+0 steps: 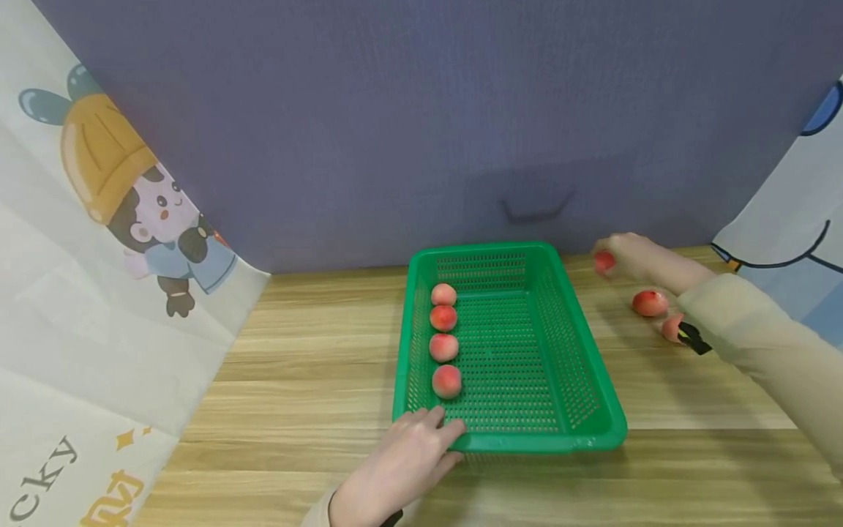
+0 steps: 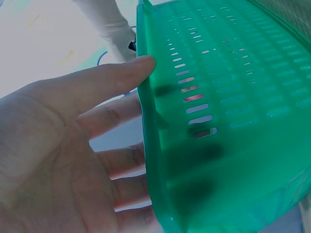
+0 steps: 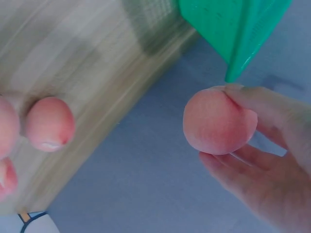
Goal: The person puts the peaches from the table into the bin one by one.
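A green plastic basket (image 1: 487, 443) with slotted walls stands on the wooden table. Inside, along its left wall, several peaches (image 1: 447, 382) form a row. My left hand (image 1: 411, 450) grips the near-left part of the rim, thumb outside and fingers over the edge, as the left wrist view (image 2: 63, 141) confirms. Off the basket's far right corner, my right hand (image 1: 628, 252) holds a peach (image 1: 604, 261) above the table. In the right wrist view, thumb and fingers pinch that peach (image 3: 218, 121) from opposite sides.
Right of the basket, loose peaches lie on the table, including one peach (image 1: 650, 303) near my right forearm and another peach (image 1: 672, 329) partly hidden by the wristband. A grey-blue panel (image 1: 395, 132) rises behind the table (image 1: 296, 366). Printed white sheets (image 1: 59, 307) flank both sides.
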Action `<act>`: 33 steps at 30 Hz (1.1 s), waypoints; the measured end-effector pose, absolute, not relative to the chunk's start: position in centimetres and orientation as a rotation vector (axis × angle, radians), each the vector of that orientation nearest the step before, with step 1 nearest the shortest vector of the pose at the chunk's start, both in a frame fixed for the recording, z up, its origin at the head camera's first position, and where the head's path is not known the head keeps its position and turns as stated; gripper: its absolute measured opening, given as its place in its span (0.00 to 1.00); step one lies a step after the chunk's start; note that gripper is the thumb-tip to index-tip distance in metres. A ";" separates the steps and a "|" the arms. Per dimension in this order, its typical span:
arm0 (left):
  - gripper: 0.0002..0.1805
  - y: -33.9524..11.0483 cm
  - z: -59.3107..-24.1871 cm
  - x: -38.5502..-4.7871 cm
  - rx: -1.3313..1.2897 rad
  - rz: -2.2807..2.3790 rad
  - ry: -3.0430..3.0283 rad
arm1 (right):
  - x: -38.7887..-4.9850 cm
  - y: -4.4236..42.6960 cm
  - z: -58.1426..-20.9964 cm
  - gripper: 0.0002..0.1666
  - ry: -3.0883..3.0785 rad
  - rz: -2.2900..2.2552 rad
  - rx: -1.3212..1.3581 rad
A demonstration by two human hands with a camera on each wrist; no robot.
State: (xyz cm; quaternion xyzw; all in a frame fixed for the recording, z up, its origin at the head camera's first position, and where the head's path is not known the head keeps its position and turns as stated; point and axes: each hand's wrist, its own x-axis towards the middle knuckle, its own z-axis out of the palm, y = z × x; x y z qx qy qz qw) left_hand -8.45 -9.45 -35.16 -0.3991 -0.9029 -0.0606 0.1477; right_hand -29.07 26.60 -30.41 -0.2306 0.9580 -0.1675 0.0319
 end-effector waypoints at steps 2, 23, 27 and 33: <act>0.12 -9.4 -35.2 -8.4 -1.148 -0.170 -2.595 | -29.4 26.3 -30.0 0.08 2.979 -0.430 -0.783; 0.12 -9.4 -35.1 -8.3 -1.129 -0.161 -2.623 | -31.2 21.4 -27.0 0.14 3.003 -0.266 -0.861; 0.12 -9.4 -35.1 -8.3 -1.135 -0.159 -2.624 | -31.2 20.5 -26.9 0.14 3.007 -0.284 -0.855; 0.13 -9.4 -35.1 -8.3 -1.142 -0.157 -2.619 | -31.6 19.2 -26.8 0.17 2.995 -0.322 -0.842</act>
